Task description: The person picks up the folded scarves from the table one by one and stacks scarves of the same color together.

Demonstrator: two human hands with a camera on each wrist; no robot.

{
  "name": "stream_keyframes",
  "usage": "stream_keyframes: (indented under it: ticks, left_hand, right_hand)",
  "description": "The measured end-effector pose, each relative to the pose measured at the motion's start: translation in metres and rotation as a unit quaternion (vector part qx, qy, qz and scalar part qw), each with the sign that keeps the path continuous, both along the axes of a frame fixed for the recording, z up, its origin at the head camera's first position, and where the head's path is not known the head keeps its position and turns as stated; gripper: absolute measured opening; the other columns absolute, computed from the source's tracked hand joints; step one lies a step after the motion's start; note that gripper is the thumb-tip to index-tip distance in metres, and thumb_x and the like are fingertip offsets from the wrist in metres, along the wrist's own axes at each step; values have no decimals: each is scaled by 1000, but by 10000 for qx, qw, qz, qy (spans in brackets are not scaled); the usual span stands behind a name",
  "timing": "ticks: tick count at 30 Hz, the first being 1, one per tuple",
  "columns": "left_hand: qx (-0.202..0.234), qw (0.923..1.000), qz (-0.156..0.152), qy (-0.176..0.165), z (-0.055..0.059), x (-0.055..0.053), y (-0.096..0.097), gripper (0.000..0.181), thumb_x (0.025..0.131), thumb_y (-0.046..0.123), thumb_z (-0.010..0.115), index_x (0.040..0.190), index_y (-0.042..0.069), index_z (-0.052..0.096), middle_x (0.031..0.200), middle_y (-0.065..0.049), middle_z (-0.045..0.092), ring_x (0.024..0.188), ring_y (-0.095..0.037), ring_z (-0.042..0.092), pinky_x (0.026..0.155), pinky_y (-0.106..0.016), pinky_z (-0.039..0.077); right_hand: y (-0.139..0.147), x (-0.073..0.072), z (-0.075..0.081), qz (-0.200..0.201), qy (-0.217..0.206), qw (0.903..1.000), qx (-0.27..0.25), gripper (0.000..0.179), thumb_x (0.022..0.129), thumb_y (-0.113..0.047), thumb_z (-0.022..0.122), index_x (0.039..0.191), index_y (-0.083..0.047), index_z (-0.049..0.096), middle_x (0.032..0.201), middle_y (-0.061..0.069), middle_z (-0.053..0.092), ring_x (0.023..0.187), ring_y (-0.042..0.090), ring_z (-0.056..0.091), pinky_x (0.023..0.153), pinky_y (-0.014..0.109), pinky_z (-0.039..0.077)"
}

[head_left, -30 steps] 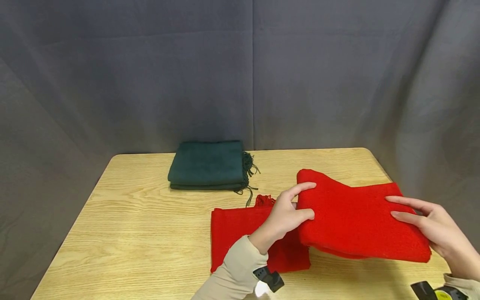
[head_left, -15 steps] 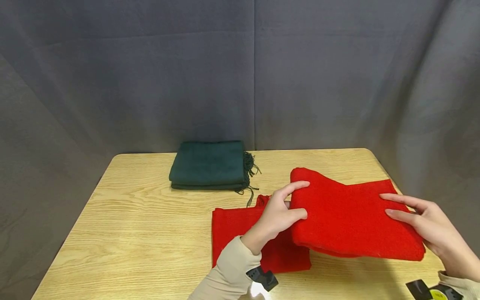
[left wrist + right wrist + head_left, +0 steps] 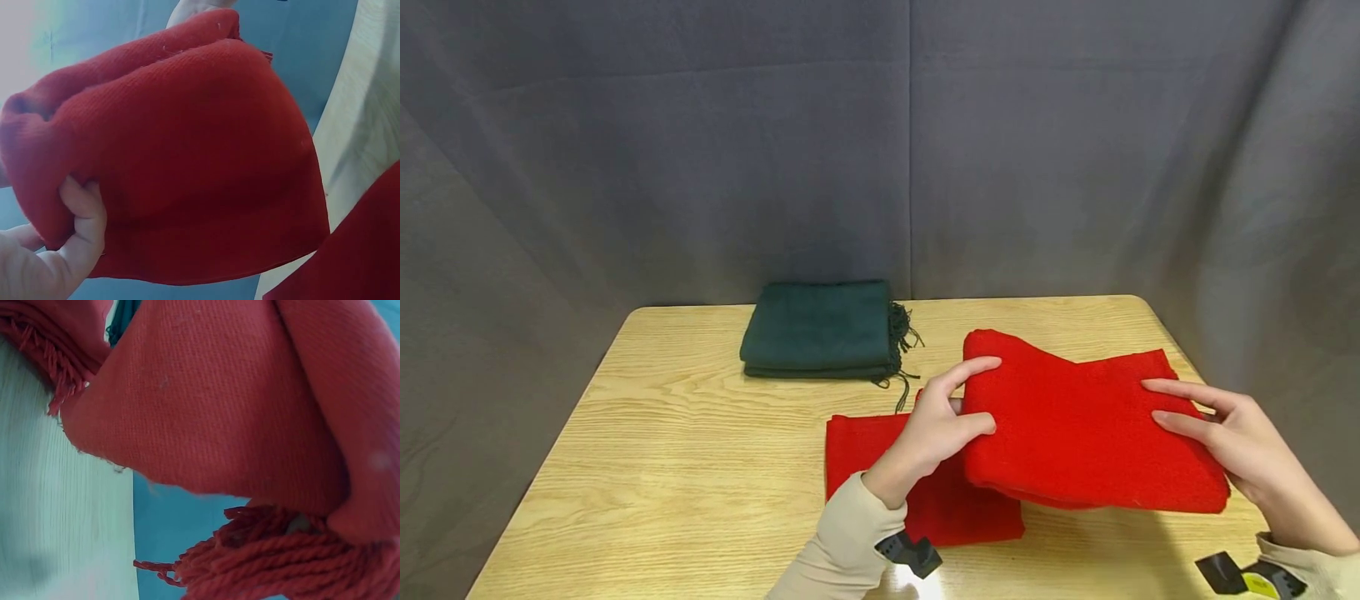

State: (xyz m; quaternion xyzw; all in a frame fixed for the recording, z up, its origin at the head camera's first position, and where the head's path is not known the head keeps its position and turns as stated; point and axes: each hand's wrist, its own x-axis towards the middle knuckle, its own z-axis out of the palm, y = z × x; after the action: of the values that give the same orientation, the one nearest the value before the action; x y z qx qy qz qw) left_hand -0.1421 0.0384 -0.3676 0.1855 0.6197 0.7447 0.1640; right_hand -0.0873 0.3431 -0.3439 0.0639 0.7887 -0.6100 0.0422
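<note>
Held up over the right side of the table is a folded red scarf [image 3: 1090, 425], sagging along its top edge between both hands. My left hand [image 3: 932, 425] grips its left end, thumb on the near face and other fingers partly hidden behind. At the other end my right hand [image 3: 1232, 433] pinches it, with two digits showing on the near face. Twisted red fringe [image 3: 281, 562] hangs from the scarf in the right wrist view. A second folded red scarf [image 3: 861, 450] lies flat on the table, partly covered by my left hand and the raised one.
A folded dark green scarf [image 3: 820, 329] with tassels on its right side lies at the back of the wooden table [image 3: 647, 467]. Grey curtain [image 3: 700, 167] hangs behind the table and along its sides.
Both hands have shifted left and very slightly up with the held red scarf, so it overlaps more of the red scarf on the table. The green scarf has stayed put.
</note>
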Motion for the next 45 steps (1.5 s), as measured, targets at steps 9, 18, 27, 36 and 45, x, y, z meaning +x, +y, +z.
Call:
stream_keyframes:
  ticks: [9,18,27,36,45]
  left_hand:
    - [1,10000,37,-13,4,-2,-11,62,73,-11,56,127,18,53,103,-3,56,58,-17,54,54,-26,47]
    - [-63,9999,102,-1,5,-1,-23,59,73,-9,55,126,18,55,99,-8,59,67,-17,59,59,-28,50]
    - [-48,9999,113,108,4,-3,-37,61,72,-10,54,127,17,53,108,-8,54,66,-17,57,59,-27,49]
    - [116,9997,129,183,-1,-2,-51,61,73,-10,53,130,12,50,118,-9,48,61,-16,55,56,-26,48]
    - [83,9997,187,105,-7,-1,-68,61,74,-10,53,131,12,48,120,-11,48,65,-18,57,60,-29,50]
  right_hand:
    - [-10,-4,5,53,1,9999,119,36,86,-7,61,110,-33,66,89,-12,61,60,24,64,53,36,52]
    - [-21,-8,7,189,112,9994,252,36,86,-9,62,114,-31,64,88,-10,63,63,25,65,55,36,53]
    - [-35,-13,7,335,153,9993,-91,35,86,-8,61,113,-30,65,84,-5,66,65,24,66,56,39,53]
    - [-48,-16,4,382,303,9988,-15,38,86,-5,60,111,-32,65,80,-3,66,62,22,65,54,36,53]
    - [-67,-18,-2,459,855,9935,595,36,85,-6,63,119,-18,62,99,-14,57,65,19,64,55,33,53]
